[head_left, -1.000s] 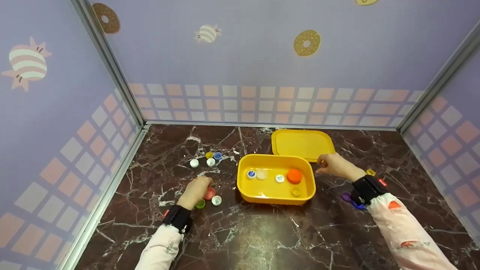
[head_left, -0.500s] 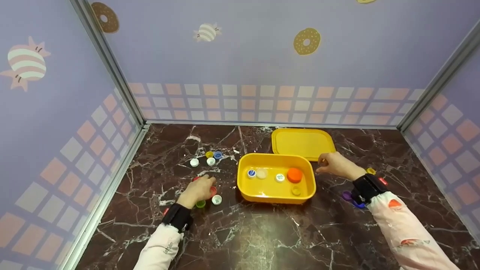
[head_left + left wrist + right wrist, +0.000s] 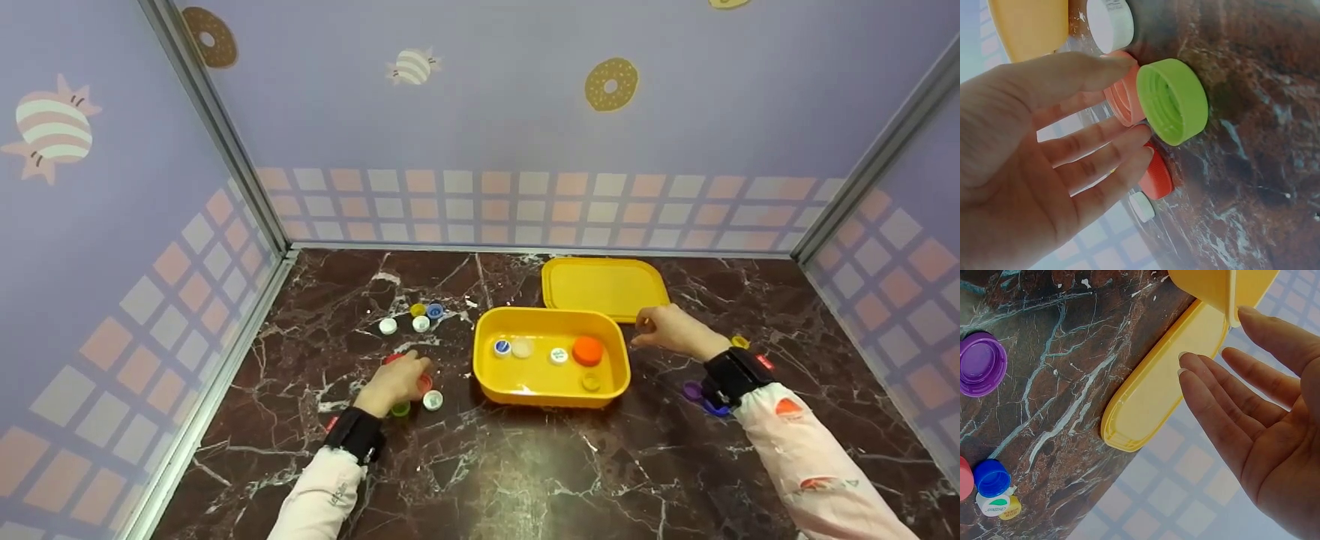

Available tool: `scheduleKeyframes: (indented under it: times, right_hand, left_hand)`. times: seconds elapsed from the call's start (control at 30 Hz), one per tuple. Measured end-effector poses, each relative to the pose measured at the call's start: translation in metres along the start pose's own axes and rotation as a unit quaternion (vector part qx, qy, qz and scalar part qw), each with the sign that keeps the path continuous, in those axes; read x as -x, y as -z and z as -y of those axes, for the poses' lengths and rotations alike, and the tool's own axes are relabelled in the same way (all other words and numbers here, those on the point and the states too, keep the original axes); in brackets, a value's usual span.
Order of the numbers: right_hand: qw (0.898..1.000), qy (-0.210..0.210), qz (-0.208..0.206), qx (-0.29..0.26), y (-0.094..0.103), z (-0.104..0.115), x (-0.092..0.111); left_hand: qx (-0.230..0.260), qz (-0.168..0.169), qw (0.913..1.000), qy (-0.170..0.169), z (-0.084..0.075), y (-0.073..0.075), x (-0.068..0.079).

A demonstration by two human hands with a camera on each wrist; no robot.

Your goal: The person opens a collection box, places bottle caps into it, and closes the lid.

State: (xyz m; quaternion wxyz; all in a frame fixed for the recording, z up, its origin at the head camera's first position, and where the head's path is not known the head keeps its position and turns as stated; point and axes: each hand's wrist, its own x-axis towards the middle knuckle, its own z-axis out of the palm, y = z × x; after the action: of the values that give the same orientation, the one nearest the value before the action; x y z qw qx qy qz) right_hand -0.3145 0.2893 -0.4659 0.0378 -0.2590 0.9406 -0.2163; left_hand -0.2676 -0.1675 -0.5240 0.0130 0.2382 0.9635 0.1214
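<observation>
In the head view my left hand (image 3: 397, 381) reaches down over a group of bottle caps. A salmon cap (image 3: 1123, 93) lies hollow side up at its thumb and index finger; the thumb overlaps its rim, and a firm grip is not visible. Close by are a green cap (image 3: 1176, 101), a red cap (image 3: 1157, 175) and a white cap (image 3: 1111, 25). My right hand (image 3: 675, 331) hangs beside the right end of the yellow box (image 3: 551, 396), fingers loosely bent and holding nothing. Inside the box lie several caps, among them an orange cap (image 3: 588, 351).
Behind the box lies its yellow lid (image 3: 606, 289). Several caps, including a blue cap (image 3: 435, 311), sit at the back left. On the right are a purple cap (image 3: 982, 364), a dark blue cap (image 3: 991, 477) and others. Patterned walls enclose the marble-look table.
Between the first frame and half a second ago, my left hand shifted slightly right over the salmon cap, uncovering the red cap behind it. Since then it stays put. My right hand keeps its place.
</observation>
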Motion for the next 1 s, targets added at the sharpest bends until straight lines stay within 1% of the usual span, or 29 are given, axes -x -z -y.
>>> scheduleKeyframes:
  times: [0.13,0.23,0.3,0.4,0.47,0.7,0.83,1.0]
  right_hand:
    - [1.0,0.003,-0.004,0.003,0.0,-0.002,0.003]
    - [1.0,0.013,-0.007,0.007,0.0,-0.005,0.006]
    - [1.0,0.012,-0.012,0.009,0.0,-0.006,0.008]
    - [1.0,0.009,-0.016,0.01,0.001,-0.008,0.01]
    - [1.0,0.006,-0.016,0.012,0.002,-0.01,0.012]
    - [1.0,-0.015,-0.004,0.008,0.004,-0.013,0.015]
    - [1.0,-0.019,-0.003,0.005,0.007,-0.014,0.017]
    - [1.0,-0.02,-0.001,0.017,0.009,-0.017,0.02]
  left_hand:
    - [0.0,-0.014,0.9999,-0.007,0.001,-0.002,0.0]
    - [-0.002,-0.02,0.9998,-0.006,0.001,0.0,-0.001]
    - [-0.008,-0.027,0.9996,-0.002,0.0,0.005,-0.004]
    - [-0.019,-0.037,0.9991,0.008,-0.002,0.015,-0.008]
    - [-0.024,-0.045,0.9987,0.009,-0.005,0.022,-0.012]
    - [-0.032,-0.061,0.9976,-0.006,-0.018,0.038,-0.026]
    - [-0.038,-0.063,0.9971,-0.019,-0.028,0.046,-0.034]
    - [-0.049,-0.052,0.9971,-0.026,-0.041,0.055,-0.044]
